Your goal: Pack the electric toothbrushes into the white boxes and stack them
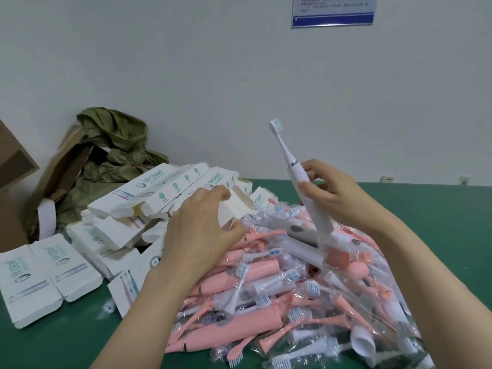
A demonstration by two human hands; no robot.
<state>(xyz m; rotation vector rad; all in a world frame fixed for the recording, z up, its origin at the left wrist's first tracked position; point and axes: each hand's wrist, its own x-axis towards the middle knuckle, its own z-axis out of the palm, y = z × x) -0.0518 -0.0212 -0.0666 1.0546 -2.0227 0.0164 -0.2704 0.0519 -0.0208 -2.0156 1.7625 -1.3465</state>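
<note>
My right hand (328, 193) grips a white electric toothbrush (298, 177) by its handle, held upright and tilted, brush head at the top. My left hand (199, 230) holds a white box (235, 209) with its end flap open, just above the heap. A large heap of pink and white toothbrushes in clear bags (279, 288) fills the table in front of me. Several flat and folded white boxes (149, 203) lie piled to the left.
The table top is green (439, 209). Two flat white boxes (40, 275) lie at the near left edge. Brown cardboard cartons (16, 166) and crumpled olive paper (117, 145) stand at the back left against the white wall.
</note>
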